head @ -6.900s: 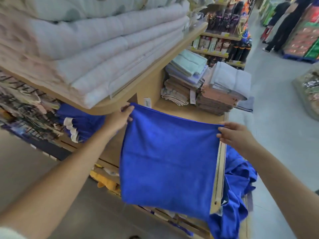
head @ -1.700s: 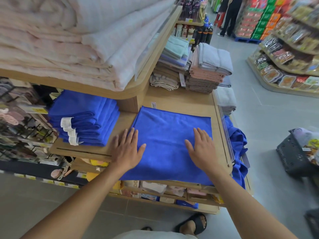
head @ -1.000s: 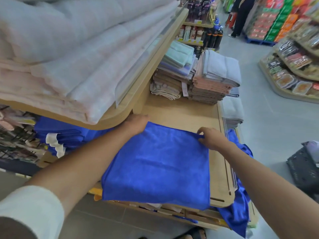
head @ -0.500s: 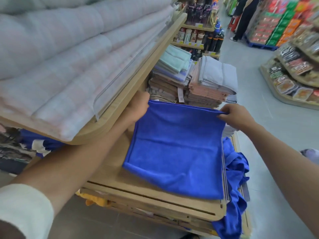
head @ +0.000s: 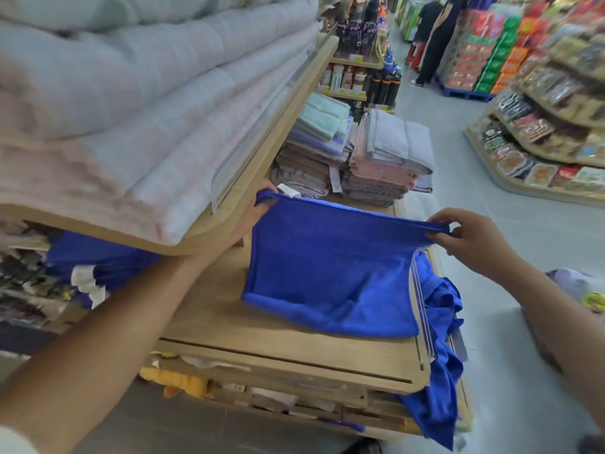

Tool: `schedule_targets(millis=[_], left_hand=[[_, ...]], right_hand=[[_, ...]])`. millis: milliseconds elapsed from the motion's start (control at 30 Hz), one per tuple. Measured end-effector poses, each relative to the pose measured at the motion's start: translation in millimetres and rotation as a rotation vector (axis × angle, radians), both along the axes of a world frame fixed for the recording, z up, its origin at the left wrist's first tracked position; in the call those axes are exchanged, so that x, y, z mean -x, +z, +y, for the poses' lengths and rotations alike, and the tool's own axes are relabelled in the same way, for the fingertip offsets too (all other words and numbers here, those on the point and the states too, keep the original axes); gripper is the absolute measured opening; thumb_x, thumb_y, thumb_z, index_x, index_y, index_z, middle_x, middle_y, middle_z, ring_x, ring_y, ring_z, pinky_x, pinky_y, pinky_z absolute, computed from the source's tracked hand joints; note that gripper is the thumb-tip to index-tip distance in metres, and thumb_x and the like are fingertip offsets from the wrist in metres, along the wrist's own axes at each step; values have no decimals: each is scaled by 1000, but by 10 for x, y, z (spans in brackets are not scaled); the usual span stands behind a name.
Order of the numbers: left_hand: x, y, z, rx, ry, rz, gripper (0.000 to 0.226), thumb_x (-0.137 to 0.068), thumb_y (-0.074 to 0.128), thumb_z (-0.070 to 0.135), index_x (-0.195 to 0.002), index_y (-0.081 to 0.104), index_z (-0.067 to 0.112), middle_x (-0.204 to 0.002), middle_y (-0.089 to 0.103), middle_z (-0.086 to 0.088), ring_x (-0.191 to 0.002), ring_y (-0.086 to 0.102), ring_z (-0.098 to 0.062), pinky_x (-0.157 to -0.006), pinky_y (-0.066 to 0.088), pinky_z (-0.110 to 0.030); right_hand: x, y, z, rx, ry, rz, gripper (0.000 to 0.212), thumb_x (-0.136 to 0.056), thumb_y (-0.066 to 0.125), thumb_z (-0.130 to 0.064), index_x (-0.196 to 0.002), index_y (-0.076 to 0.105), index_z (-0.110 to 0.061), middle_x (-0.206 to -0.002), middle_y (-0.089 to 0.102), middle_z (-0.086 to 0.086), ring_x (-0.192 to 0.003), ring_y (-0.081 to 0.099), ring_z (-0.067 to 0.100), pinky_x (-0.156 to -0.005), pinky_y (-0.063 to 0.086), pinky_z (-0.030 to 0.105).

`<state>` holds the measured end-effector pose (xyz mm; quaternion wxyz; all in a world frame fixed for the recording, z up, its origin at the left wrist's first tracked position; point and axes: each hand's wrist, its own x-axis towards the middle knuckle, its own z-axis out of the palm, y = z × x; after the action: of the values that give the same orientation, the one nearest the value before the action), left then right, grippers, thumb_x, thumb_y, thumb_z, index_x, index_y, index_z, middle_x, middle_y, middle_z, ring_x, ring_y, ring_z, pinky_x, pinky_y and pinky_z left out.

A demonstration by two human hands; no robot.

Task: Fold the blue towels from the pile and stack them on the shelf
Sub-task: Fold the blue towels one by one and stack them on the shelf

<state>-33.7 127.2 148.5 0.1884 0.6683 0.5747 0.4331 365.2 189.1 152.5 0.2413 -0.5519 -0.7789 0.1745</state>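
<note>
On the shelf (head: 262,342), seen from the head camera, a blue towel (head: 330,267) lies with its near edge flat on the wood while its far edge is lifted and drawn taut between both hands. The left hand (head: 257,213) pinches the far-left corner. Most of that hand is tucked under the rounded lip of the upper shelf (head: 278,126), so only the knuckles and fingertips show. The right hand (head: 474,240) pinches the far-right corner between thumb and curled fingers, just above the shelf's right rail. The towel sags a little in the middle, and a soft crease runs down toward its near-right corner.

To the left, under the upper shelf, sits a stack (head: 98,260) of folded blue towels with white tags showing. Off the right side of the shelf hangs the pile (head: 438,339) of loose blue towels, draped down past the shelf's edge.

Quilts (head: 131,93) fill the upper shelf. Farther back on the shelf stand two heaps of folded cloths — one grey over pink (head: 389,152), one with pale green on top (head: 322,121). Two people (head: 435,37) stand in the aisle beyond.
</note>
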Motion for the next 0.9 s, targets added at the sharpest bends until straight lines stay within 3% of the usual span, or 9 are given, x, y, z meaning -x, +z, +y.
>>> schedule_targets(millis=[100, 167, 233, 333, 433, 533, 667, 767, 900], left_hand=[[235, -195, -365, 102, -177, 136, 12, -89, 68, -9, -101, 70, -11, -87, 62, 0, -89, 60, 12, -83, 41, -8], [415, -332, -630, 411, -271, 380, 25, -84, 81, 31, -107, 76, 23, -95, 69, 15, -90, 65, 3, -81, 46, -13], [541, -501, -808, 696, -328, 386, 31, -79, 78, 56, -104, 73, 39, -96, 71, 28, -75, 70, 0, -67, 46, -8], [582, -749, -772, 571, -138, 374, 14, -88, 67, 51, -99, 72, 43, -101, 70, 28, -88, 70, -4, -68, 48, -16], [494, -939, -491, 394, -20, 489, 35, -95, 64, 35, -129, 65, 29, -131, 63, 8, -121, 59, -14, -93, 48, -31], [299, -1025, -217, 432, -37, 596, 56, -98, 61, 35, -151, 44, 21, -154, 47, -3, -140, 45, -23, -111, 41, -40], [251, -1038, -44, 490, -8, 775, 34, -94, 65, 39, -119, 64, 15, -127, 61, -8, -121, 57, -29, -93, 48, -38], [293, -955, -62, 448, 17, 687, 27, -88, 72, 32, -74, 57, 15, -90, 60, -10, -96, 62, -29, -69, 39, -37], [437, -795, -173, 458, 0, 68, 19, -88, 76, 24, -88, 64, 9, -85, 68, -9, -87, 65, -26, -75, 51, -36]], right_hand=[[-66, -66, -442, 15, 41, -149, 46, -80, 81, -9, -81, 59, -49, -84, 66, -15, -62, 59, 10, -62, 45, 26], [-108, -210, -697, 149, 106, -304, 41, -81, 84, -20, -81, 59, -53, -89, 65, -17, -69, 59, 5, -68, 48, 30], [-117, -357, -905, 291, 155, -501, 22, -79, 82, -47, -82, 61, -54, -94, 63, -26, -84, 61, -1, -75, 49, 27], [-55, -524, -965, 305, 111, -464, 15, -80, 70, -65, -84, 66, -51, -91, 64, -35, -88, 62, -8, -77, 51, 23], [183, -638, -776, 199, 57, -363, 13, -93, 67, -39, -85, 66, -49, -90, 69, -26, -83, 65, 1, -74, 54, 29], [446, -773, -479, 134, 17, -401, 31, -98, 56, -17, -125, 68, -27, -122, 71, -2, -110, 65, 23, -92, 52, 39], [601, -942, -166, 162, -7, -636, 53, -103, 46, -25, -156, 38, -24, -151, 52, 6, -134, 49, 31, -108, 41, 45], [565, -976, -63, 189, 1, -757, 51, -102, 48, -33, -152, 42, -27, -147, 53, 6, -135, 48, 30, -110, 36, 44], [470, -616, -90, 193, 54, -655, 16, -85, 66, -28, -100, 70, -26, -107, 62, 5, -108, 58, 32, -80, 43, 35]])
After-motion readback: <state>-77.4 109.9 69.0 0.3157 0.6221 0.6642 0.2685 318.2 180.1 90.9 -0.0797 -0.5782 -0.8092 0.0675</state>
